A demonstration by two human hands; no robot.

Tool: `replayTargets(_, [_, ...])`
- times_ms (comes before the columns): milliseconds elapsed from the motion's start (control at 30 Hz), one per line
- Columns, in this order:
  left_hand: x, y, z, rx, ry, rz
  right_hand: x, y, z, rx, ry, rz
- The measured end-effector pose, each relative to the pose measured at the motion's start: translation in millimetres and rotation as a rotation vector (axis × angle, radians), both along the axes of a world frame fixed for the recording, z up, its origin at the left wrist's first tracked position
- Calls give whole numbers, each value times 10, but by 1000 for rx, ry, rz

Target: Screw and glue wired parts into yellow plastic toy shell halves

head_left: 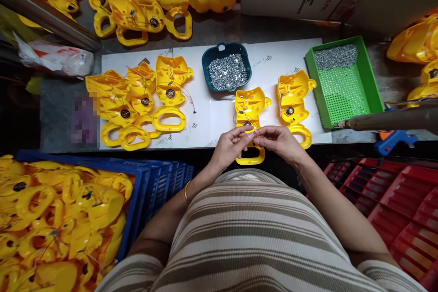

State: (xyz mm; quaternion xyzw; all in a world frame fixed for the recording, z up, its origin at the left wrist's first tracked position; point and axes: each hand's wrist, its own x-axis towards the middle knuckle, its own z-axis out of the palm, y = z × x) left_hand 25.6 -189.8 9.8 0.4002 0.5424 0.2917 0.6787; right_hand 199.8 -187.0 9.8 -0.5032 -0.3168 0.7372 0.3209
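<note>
Both hands meet over a yellow plastic shell (251,101) with a handle at its lower end, near the table's front edge. The fingers of my left hand (233,145) are pinched together around something too small to make out. My right hand (278,142) pinches a thin red wire (257,133), its fingertips almost touching those of my left hand. Behind the fingers, a round dark speaker in the shell is partly hidden. Another yellow shell (293,92) with a speaker and handle lies just to the right.
A dark teal basket (206,75) of small metal parts stands behind my hands. A green tray (371,77) of screws is at right. Several yellow shells (171,75) lie left. Blue (137,200) and red (386,191) crates flank me; a metal bar (393,121) crosses at right.
</note>
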Motion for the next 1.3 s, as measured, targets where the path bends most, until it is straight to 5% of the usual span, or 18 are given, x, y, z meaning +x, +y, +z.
replayTargets(167, [67, 46, -23, -87, -138, 158, -31, -96, -35, 19, -115, 105])
replayTargets(367, [4, 90, -58, -65, -91, 168, 60, -104, 5, -43, -76, 77])
replayTargets(633, [-27, 98, 13, -261, -262, 56, 100, -37, 59, -7, -9, 124])
replayTargets(800, [30, 51, -38, -225, -284, 10, 68, -42, 59, 89, -93, 172])
replayTargets(1100, [-6, 79, -80, -266, -383, -52, 52, -64, 48, 18, -5, 184])
replayTargets(1300, [-26, 105, -20, -226, -215, -36, 115, -43, 28, 66, -42, 127])
